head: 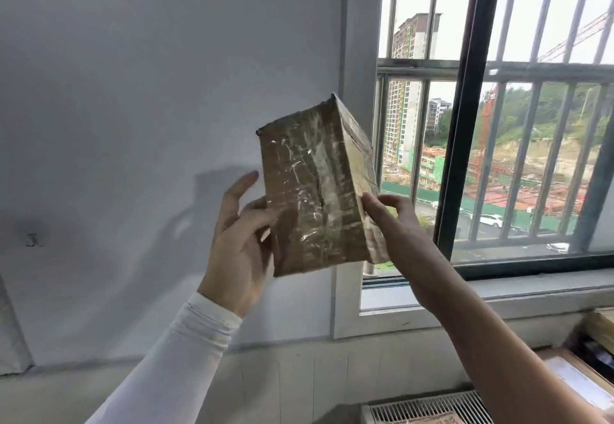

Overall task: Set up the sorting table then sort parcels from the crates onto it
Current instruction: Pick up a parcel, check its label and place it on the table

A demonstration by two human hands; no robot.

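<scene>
No writing can be read on the parcel [315, 187], a brown cardboard box wrapped in shiny, wrinkled clear tape. It is held tilted in the air before the wall [133, 91] and window [498, 124]. The left hand [239, 244] grips its left side; the right hand [395, 224] pinches its right edge.

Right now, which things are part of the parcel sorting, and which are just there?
Job: parcel, held up by left hand and right hand; crate below.
Just there: window, wall, boxes at right.
</scene>
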